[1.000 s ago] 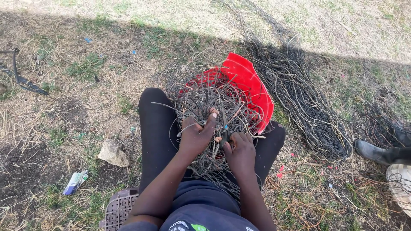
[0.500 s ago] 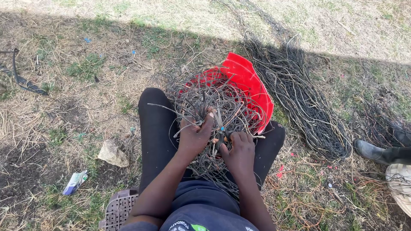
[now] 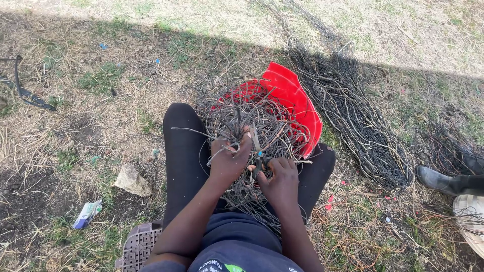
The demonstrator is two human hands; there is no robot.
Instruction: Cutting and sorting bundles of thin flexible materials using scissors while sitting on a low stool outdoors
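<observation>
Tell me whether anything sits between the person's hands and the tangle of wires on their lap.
Nothing visible does. Both the left hand and the right hand are already in the tangle of wires, fingers gripping strands directly. The red basin lies beneath and behind the tangle, not between.

Sharp daylight; broad shade, sunlit top

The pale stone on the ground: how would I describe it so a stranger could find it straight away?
Start from the seated person's black-clad knee on the left of the picture. Just beside it, on the dry grass, lies the pale stone, above a small blue and white wrapper. It is the only light, lumpy, angular thing there; the wrapper is flat and coloured, and the wire bundles are dark and lie on the far side.
</observation>
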